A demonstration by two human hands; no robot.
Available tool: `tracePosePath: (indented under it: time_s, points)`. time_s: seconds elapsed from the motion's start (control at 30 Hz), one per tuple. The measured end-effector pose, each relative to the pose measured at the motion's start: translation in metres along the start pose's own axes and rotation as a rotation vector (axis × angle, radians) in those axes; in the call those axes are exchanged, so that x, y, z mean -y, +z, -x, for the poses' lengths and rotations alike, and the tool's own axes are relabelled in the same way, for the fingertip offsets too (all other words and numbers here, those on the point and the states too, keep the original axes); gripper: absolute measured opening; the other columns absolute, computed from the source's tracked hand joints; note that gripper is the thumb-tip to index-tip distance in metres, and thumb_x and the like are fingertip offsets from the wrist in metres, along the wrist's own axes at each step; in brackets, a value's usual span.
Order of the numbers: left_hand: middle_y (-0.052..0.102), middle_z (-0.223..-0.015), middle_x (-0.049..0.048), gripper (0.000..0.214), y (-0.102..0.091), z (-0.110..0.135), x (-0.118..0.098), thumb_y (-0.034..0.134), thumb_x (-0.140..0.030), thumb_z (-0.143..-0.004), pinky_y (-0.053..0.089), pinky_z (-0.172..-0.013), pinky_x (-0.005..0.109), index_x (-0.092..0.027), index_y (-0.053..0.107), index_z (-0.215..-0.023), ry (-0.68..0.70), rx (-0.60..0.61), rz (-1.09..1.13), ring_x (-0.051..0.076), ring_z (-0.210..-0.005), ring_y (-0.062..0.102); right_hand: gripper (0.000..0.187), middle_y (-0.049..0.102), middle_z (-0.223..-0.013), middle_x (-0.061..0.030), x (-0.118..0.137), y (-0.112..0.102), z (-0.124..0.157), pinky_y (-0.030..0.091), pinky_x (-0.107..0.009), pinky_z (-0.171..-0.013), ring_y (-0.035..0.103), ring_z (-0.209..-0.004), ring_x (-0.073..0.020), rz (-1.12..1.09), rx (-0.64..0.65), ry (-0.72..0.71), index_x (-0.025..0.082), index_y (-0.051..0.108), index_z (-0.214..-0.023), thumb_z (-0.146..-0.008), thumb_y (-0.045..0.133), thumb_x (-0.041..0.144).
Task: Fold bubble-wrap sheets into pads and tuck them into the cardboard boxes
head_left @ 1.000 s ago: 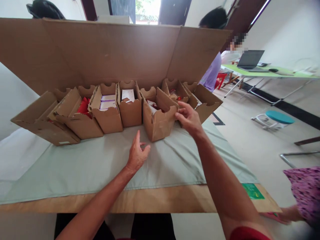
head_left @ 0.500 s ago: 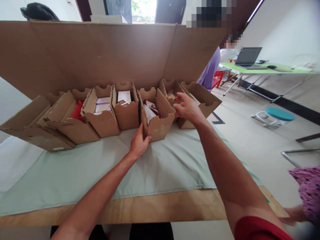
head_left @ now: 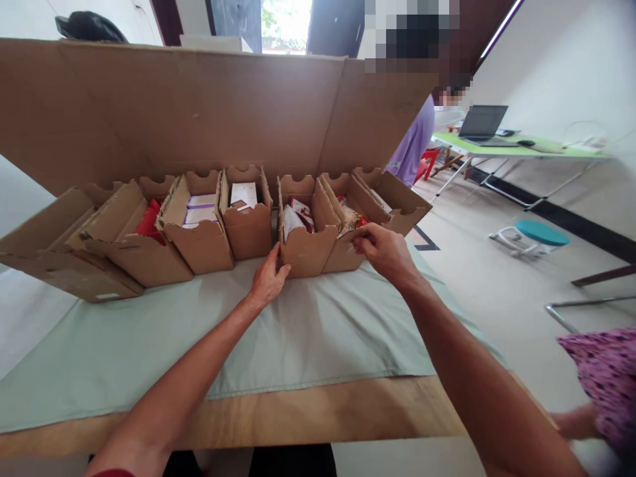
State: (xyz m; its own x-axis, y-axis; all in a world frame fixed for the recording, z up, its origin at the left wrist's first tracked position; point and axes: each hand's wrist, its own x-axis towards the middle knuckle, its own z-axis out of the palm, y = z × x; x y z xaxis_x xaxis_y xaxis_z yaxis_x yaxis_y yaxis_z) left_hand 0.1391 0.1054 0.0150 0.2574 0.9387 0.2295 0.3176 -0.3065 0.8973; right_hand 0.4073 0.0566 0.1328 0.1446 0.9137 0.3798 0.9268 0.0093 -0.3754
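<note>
A row of open-topped cardboard boxes stands on a pale green cloth [head_left: 328,324]. My left hand [head_left: 269,278] rests against the lower left corner of a box [head_left: 309,252] holding white and red packets, its thumb apart from the stretched fingers. Just right of that box, side against side, is another cardboard box [head_left: 342,257] with small red and clear-wrapped items inside. My right hand [head_left: 390,253] pinches the front rim of this second box; the fingertips are partly hidden behind the curled hand. At the row's right end, a further box [head_left: 410,207] sits behind my right hand.
Leftward stand more boxes, one with a red packet [head_left: 150,220], one with white-and-purple packs [head_left: 199,211]. A large cardboard panel [head_left: 209,112] rises behind. Right are a laptop table [head_left: 527,146], a teal stool [head_left: 541,232] and a person's patterned sleeve [head_left: 599,371].
My right hand has drawn the second box toward me, level with its neighbour and against it. My left hand stays at the first box's corner. The view has shifted slightly.
</note>
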Motion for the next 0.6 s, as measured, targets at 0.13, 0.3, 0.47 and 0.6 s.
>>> tracePosePath:
  time_s: [0.13, 0.3, 0.47, 0.6]
  points:
    - [0.06, -0.147, 0.0118, 0.069, 0.004, -0.016, -0.001, 0.064, -0.024, -0.091, 0.057, -0.103, 0.046, -0.023, 0.042, -0.156, 0.002, -0.009, 0.035, 0.027, -0.118, 0.067, 0.024, 0.078, -0.086, -0.0049, 0.0, 0.006, 0.002, 0.051, -0.036, -0.075, 0.072, -0.082, -0.0272, -0.037, -0.024, 0.033, 0.025, 0.073, -0.105, -0.087, 0.059, 0.029]
    - [0.057, -0.151, 0.011, 0.071, 0.004, -0.029, -0.002, 0.06, -0.022, -0.092, 0.063, -0.088, 0.043, -0.025, 0.037, -0.159, -0.089, 0.029, 0.069, 0.025, -0.103, 0.072, 0.048, 0.078, -0.096, -0.0055, 0.005, 0.011, 0.01, 0.054, -0.04, -0.083, 0.072, -0.087, -0.0272, -0.192, -0.024, 0.001, 0.024, 0.061, -0.131, -0.084, 0.059, 0.027]
    - [0.061, -0.147, 0.0093, 0.069, 0.006, -0.032, -0.002, 0.062, -0.021, -0.092, 0.059, -0.1, 0.047, -0.027, 0.041, -0.157, -0.11, -0.022, 0.048, 0.03, -0.121, 0.067, 0.044, 0.077, -0.095, -0.0068, 0.002, 0.019, 0.035, 0.055, -0.039, -0.079, 0.071, -0.08, -0.0237, -0.302, -0.169, 0.045, 0.021, 0.058, -0.129, -0.087, 0.056, 0.032]
    - [0.062, -0.146, 0.0104, 0.066, 0.008, -0.029, -0.002, 0.063, -0.022, -0.092, 0.053, -0.107, 0.051, -0.027, 0.043, -0.155, -0.101, -0.044, 0.05, 0.031, -0.131, 0.061, 0.028, 0.076, -0.101, -0.0094, -0.007, 0.035, 0.041, 0.056, -0.04, -0.078, 0.072, -0.091, -0.0265, -0.278, -0.074, 0.081, 0.023, 0.064, -0.108, -0.081, 0.06, 0.032]
